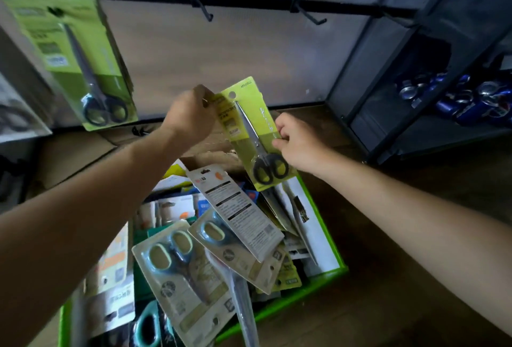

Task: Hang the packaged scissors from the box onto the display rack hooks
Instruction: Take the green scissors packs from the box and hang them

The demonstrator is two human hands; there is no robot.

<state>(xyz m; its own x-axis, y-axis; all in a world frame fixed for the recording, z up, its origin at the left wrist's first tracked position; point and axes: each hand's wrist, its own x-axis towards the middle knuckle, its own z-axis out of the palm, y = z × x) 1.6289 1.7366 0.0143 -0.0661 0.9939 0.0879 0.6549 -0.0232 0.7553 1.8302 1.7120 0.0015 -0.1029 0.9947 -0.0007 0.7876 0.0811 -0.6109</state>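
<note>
Item: green scissors pack [249, 130], black-handled, held tilted in the air above the box [321, 238] of mixed packaged scissors. Left hand [191, 119] grips its top left corner; right hand [297, 144] pinches its right edge. Above: black rail [249, 3] with two hooks [203, 10], and a matching hung pack [80, 61] at far left. Right: dark shelf holding blue cans [471, 97].

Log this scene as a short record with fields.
box: green rim, full of scissors packs
held pack: green, scissors inside, over the box, not yet hung
left hand: grips its top left corner
right hand: pinches its right edge
bare hooks: two, above the held pack
hung pack: far left
</note>
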